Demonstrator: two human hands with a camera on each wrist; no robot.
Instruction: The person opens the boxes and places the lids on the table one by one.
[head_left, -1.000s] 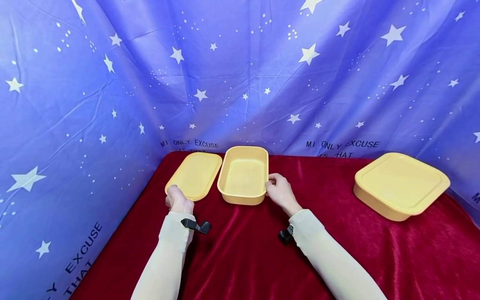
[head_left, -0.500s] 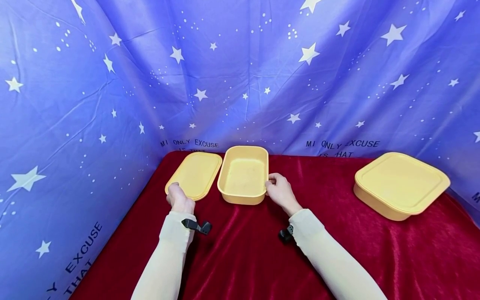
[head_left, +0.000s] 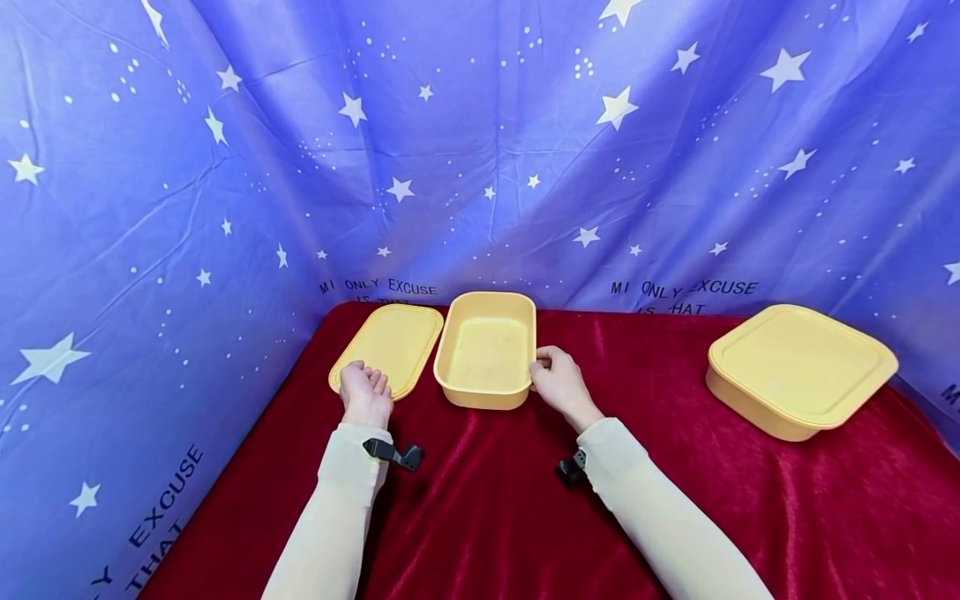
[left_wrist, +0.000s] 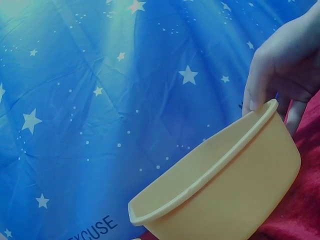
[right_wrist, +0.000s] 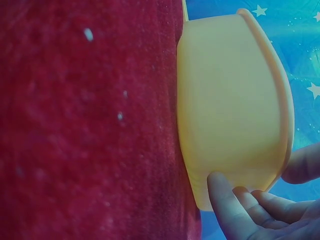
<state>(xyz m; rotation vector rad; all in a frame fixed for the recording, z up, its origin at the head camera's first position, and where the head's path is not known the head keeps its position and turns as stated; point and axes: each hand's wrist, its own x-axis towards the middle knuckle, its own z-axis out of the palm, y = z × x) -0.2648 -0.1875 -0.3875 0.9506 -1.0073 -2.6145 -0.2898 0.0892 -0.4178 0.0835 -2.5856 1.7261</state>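
Note:
A pale yellow rectangular food container (head_left: 486, 354), uncovered and with nothing inside, sits on the red cloth. My right hand (head_left: 561, 385) grips its right wall close to the near corner. In the left wrist view the right thumb lies at the rim of the container (left_wrist: 240, 180), while the right wrist view has the fingers (right_wrist: 226, 205) against the outer wall. To the left lies a flat yellow lid (head_left: 393, 342). Over its near end is my left hand (head_left: 366, 393), palm turned up, fingers loosely curled, with nothing seen in it.
A larger yellow container (head_left: 802, 371) with its lid on stands at the right of the table. The red velvet cloth (head_left: 495, 508) covers the tabletop. A blue star-patterned curtain (head_left: 480, 150) hangs behind and along the left side.
The left hand has let go of the lid's near edge and rolled from thumb on top to palm up. The right hand and the container have stayed in place.

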